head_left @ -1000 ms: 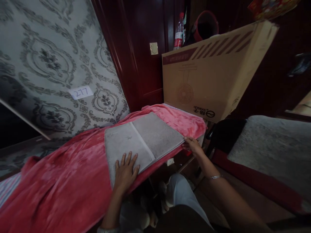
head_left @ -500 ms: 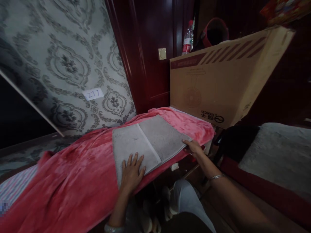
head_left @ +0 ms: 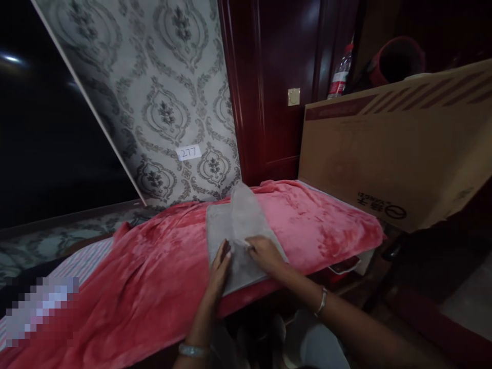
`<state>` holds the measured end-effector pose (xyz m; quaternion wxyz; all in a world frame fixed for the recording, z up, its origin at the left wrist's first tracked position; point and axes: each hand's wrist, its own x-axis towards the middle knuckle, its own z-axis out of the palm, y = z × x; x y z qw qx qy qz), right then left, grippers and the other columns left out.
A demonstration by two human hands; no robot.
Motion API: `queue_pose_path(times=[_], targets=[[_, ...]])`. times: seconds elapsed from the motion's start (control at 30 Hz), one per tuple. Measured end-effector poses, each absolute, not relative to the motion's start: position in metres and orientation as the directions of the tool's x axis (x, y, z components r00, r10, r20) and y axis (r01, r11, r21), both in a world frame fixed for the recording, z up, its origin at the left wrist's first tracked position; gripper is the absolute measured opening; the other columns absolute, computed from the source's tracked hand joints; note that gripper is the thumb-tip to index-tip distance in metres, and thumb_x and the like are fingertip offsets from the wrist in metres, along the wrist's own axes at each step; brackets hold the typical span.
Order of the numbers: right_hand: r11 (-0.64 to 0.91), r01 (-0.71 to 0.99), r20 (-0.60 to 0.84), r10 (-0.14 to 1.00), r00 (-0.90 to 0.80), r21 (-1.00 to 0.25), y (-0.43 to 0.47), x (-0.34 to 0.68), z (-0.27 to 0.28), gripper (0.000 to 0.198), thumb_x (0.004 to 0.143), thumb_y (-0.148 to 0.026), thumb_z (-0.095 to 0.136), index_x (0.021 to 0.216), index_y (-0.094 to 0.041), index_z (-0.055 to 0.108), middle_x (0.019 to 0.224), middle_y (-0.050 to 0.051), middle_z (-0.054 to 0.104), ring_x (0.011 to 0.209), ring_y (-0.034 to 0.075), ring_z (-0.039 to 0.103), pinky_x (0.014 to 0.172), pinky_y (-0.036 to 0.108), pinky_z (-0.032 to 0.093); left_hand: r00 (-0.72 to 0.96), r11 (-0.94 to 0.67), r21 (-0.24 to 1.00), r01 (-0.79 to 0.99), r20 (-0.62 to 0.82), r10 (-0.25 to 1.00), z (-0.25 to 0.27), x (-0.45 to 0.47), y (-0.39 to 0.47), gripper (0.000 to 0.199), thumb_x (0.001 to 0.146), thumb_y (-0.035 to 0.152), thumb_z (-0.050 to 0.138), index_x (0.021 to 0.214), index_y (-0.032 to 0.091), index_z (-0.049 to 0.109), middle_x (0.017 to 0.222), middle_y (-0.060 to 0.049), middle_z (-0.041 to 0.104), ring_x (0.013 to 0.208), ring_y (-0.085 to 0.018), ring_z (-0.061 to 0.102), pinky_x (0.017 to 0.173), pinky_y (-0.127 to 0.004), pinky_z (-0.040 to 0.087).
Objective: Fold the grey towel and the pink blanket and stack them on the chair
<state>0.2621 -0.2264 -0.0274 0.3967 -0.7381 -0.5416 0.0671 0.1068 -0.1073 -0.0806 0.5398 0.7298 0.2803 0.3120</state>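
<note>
A grey plush cloth (head_left: 219, 218) lies on a red plush blanket (head_left: 154, 277), its right part lifted and turned over toward the left. My right hand (head_left: 265, 254) is closed on the edge of that raised flap, near the middle of the cloth. Beside it, my left hand (head_left: 220, 266) rests on the cloth's near left part, seen from its side, fingers stretched out and thumb up. The underside of the flap is partly hidden by my right hand.
A large cardboard box (head_left: 365, 154) stands behind the right end of the blanket, with a plastic bottle (head_left: 340, 77) behind its top edge. At the left is a big dark screen (head_left: 57, 128). A numbered paper (head_left: 189, 152) is on the patterned wall.
My right hand has moved left from the cloth's right corner, carrying that side up and over. The left hand has turned from palm-down to side-on. The view has swung left.
</note>
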Motion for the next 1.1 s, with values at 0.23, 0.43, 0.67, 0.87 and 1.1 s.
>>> queue_pose_path(times=[0.23, 0.43, 0.67, 0.87, 1.1], targets=[[-0.019, 0.868, 0.37, 0.9, 0.231, -0.497, -0.24, 0.24, -0.063, 0.042, 0.084, -0.008, 0.054, 0.118, -0.019, 0.076, 0.121, 0.011, 0.074, 0.117, 0.025, 0.064, 0.106, 0.039, 0.045, 0.577, -0.09, 0.994, -0.067, 0.112, 0.809, -0.079, 0.108, -0.107, 0.07, 0.084, 0.049, 0.072, 0.146, 0.022, 0.055, 0.156, -0.013, 0.051, 0.145, -0.029, 0.047, 0.12, -0.042, 0.041], [0.138, 0.672, 0.492, 0.788, 0.37, -0.727, -0.235, 0.254, -0.063, 0.038, 0.094, -0.025, 0.046, 0.115, -0.022, 0.078, 0.107, 0.007, 0.078, 0.099, 0.025, 0.07, 0.091, 0.038, 0.054, 0.531, 0.235, 0.966, -0.113, -0.141, 0.835, -0.052, 0.132, -0.081, 0.057, 0.085, 0.037, 0.076, 0.135, 0.02, 0.055, 0.125, -0.014, 0.07, 0.091, -0.023, 0.075, 0.085, -0.041, 0.062], [0.204, 0.677, 0.553, 0.756, 0.35, -0.708, -0.237, 0.259, -0.079, 0.04, 0.092, -0.027, 0.047, 0.119, -0.023, 0.077, 0.115, 0.008, 0.077, 0.107, 0.027, 0.07, 0.097, 0.044, 0.054, 0.492, 0.264, 0.956, -0.127, -0.17, 0.854, -0.02, 0.204, -0.028, 0.048, 0.073, 0.029, 0.082, 0.116, 0.017, 0.062, 0.092, -0.006, 0.073, 0.081, -0.02, 0.072, 0.079, -0.033, 0.059], [0.188, 0.828, 0.559, 0.812, 0.171, -0.528, -0.24, 0.251, -0.094, 0.056, 0.077, -0.007, 0.052, 0.125, -0.023, 0.074, 0.128, 0.009, 0.072, 0.119, 0.026, 0.065, 0.105, 0.045, 0.048, 0.348, 0.093, 0.994, -0.054, -0.068, 0.935, -0.008, 0.239, 0.014, 0.068, 0.071, 0.016, 0.077, 0.135, 0.014, 0.053, 0.112, -0.012, 0.071, 0.103, -0.023, 0.068, 0.089, -0.03, 0.053], [0.152, 0.901, 0.528, 0.844, 0.095, -0.406, -0.229, 0.229, -0.08, 0.049, 0.08, -0.003, 0.054, 0.12, -0.024, 0.073, 0.126, 0.008, 0.071, 0.113, 0.024, 0.062, 0.094, 0.038, 0.048, 0.353, -0.129, 0.984, 0.124, 0.078, 0.932, 0.013, 0.27, 0.047, 0.069, 0.064, 0.0, 0.06, 0.132, 0.015, 0.063, 0.096, -0.006, 0.071, 0.091, -0.021, 0.067, 0.081, -0.027, 0.052]])
